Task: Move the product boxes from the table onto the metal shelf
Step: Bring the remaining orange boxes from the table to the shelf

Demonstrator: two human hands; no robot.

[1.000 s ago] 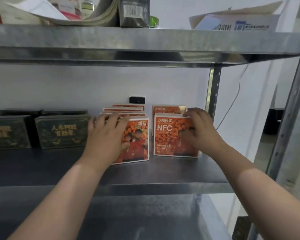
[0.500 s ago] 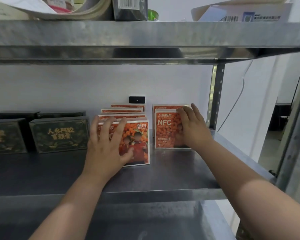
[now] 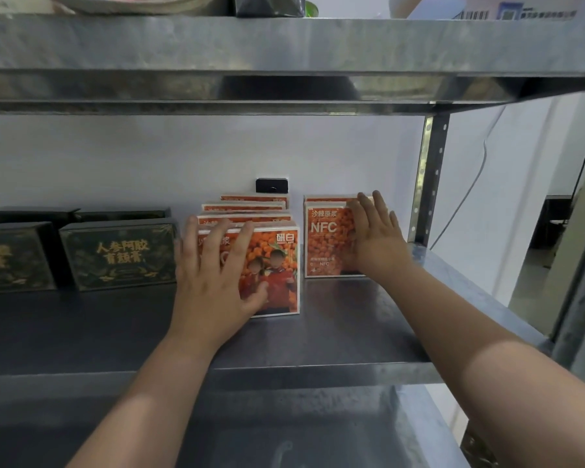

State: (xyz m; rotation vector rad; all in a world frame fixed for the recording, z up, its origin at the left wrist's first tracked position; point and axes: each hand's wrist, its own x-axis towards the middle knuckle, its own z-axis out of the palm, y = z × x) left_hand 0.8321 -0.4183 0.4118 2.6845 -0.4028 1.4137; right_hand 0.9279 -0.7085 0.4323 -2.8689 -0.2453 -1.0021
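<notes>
Two rows of orange product boxes stand upright on the dark metal shelf point(image 3: 335, 336). My left hand point(image 3: 213, 275) lies flat with fingers spread against the front orange box of the left row point(image 3: 277, 268); several more boxes stand behind it. My right hand point(image 3: 374, 238) presses flat on the right side of the orange NFC box point(image 3: 325, 244) that fronts the right row, one box behind it. Neither hand wraps around a box.
Dark green boxes with gold lettering point(image 3: 119, 255) stand on the shelf's left part, more behind them. The upper shelf point(image 3: 284, 49) hangs low overhead with clutter on it. A perforated upright post point(image 3: 428, 177) stands right of the NFC box. A white wall backs the shelf.
My right hand has pushed the NFC box back towards the wall. My left hand has stayed flat on the front box of the left row.
</notes>
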